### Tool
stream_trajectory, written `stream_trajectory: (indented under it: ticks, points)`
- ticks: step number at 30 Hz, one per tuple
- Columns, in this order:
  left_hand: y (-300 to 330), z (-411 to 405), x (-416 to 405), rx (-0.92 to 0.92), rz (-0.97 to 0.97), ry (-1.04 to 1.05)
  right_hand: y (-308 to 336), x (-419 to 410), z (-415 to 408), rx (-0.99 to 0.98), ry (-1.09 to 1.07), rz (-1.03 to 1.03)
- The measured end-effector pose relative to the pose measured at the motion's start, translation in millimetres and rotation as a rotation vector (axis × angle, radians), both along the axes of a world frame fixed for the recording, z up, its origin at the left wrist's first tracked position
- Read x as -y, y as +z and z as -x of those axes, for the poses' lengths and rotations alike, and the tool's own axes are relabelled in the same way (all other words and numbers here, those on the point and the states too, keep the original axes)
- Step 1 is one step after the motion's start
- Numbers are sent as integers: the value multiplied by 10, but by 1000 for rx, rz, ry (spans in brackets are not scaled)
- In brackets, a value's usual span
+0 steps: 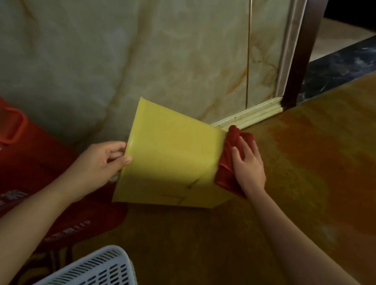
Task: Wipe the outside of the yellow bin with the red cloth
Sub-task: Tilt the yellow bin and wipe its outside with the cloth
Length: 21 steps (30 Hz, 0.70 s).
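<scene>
The yellow bin (171,159) lies tipped on its side on the floor, one flat wall facing up, with a few dark scuff marks near its lower edge. My left hand (103,159) grips the bin's rim at its left end, thumb on the outer wall. The red cloth (227,157) is bunched against the bin's right end. My right hand (249,165) lies flat on the cloth, fingers spread, pressing it to the bin. The bin's inside and far side are hidden.
A marble-patterned wall (144,53) with a cream skirting (249,115) stands right behind the bin. Red bags (18,155) lie at the left. A white slotted basket (97,270) sits at the bottom. A dark door frame (302,61) rises at upper right above the orange-brown floor (312,159).
</scene>
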<state>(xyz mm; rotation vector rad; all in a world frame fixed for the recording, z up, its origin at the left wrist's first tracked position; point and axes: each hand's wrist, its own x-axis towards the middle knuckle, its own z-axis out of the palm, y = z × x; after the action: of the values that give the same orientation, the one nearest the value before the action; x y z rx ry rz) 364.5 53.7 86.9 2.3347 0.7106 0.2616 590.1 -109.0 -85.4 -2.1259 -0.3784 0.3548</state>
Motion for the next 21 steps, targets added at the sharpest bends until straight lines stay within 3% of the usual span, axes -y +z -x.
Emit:
stream_trajectory:
  ticks: [3, 10, 14, 18, 21]
  points:
    - [45, -133, -18, 37, -26, 62, 7, 22, 152, -14, -120, -56]
    - [319, -580, 59, 48, 244, -36, 838, -443, 794, 435, 276, -354]
    - [362, -587, 2, 21, 358, -80, 769, -451, 814, 720, 340, -244]
    - [356, -621, -139, -9, 326, -18, 394, -307, 666, 740, 289, -172]
    - [339, -540, -221, 23, 328, 31, 41, -108, 531, 539, 156, -111]
